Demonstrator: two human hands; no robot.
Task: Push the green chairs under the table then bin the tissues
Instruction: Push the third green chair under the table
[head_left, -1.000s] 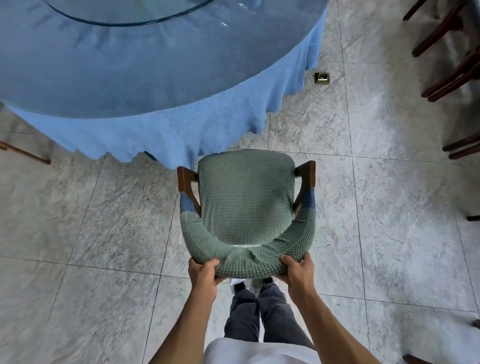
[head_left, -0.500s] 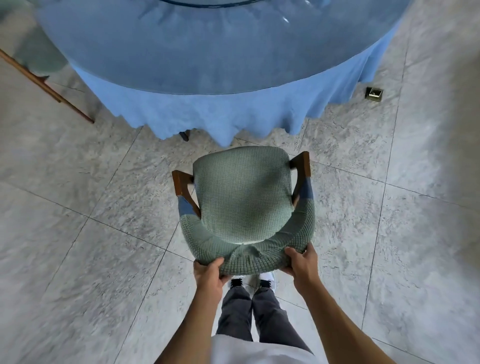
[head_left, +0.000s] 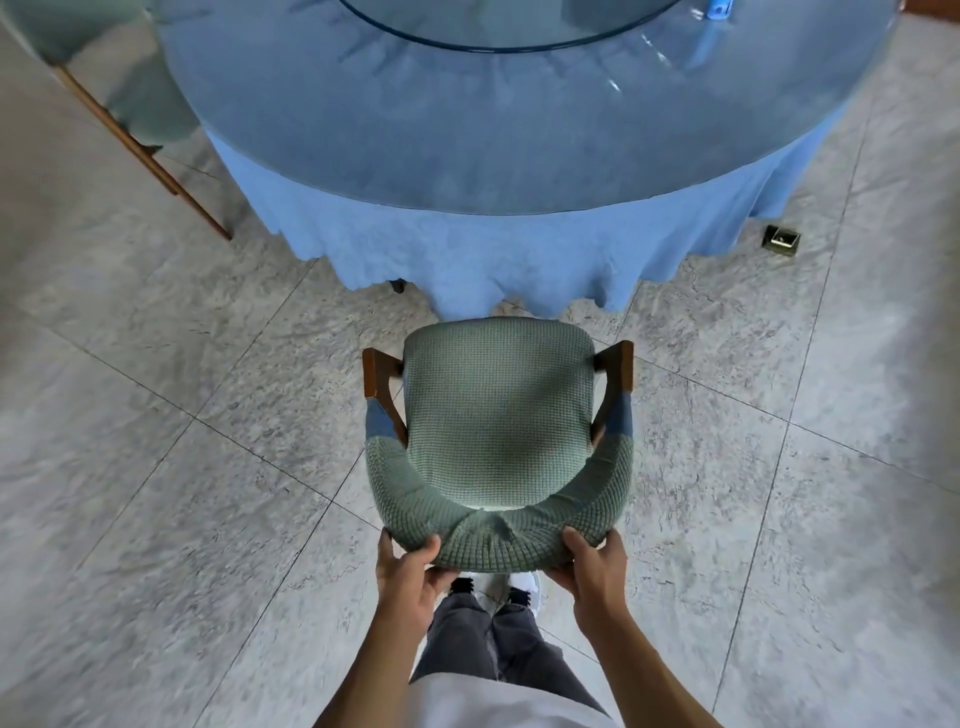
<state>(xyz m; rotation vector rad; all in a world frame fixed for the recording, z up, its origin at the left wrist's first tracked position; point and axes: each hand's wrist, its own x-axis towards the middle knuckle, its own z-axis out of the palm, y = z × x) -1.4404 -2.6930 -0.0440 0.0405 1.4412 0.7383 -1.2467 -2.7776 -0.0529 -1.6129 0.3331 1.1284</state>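
Observation:
A green chair (head_left: 497, 415) with a knitted cover and brown wooden arms stands on the tiled floor, its seat front close to the hanging blue tablecloth (head_left: 498, 260). My left hand (head_left: 408, 571) grips the left part of its curved backrest. My right hand (head_left: 592, 566) grips the right part. The round table (head_left: 519, 130) has a glass top over the blue cloth and fills the upper view. No tissues or bin are in view.
A second green-covered chair (head_left: 130, 104) with a slanted wooden leg stands at the table's left side. A small brass floor socket (head_left: 781, 240) sits in the floor at the right. My legs and shoes are directly behind the chair.
The chair has moved toward the table; its seat front now nearly meets the cloth's hem. The view has swung so the table sits centred ahead. Both hands keep their grip.

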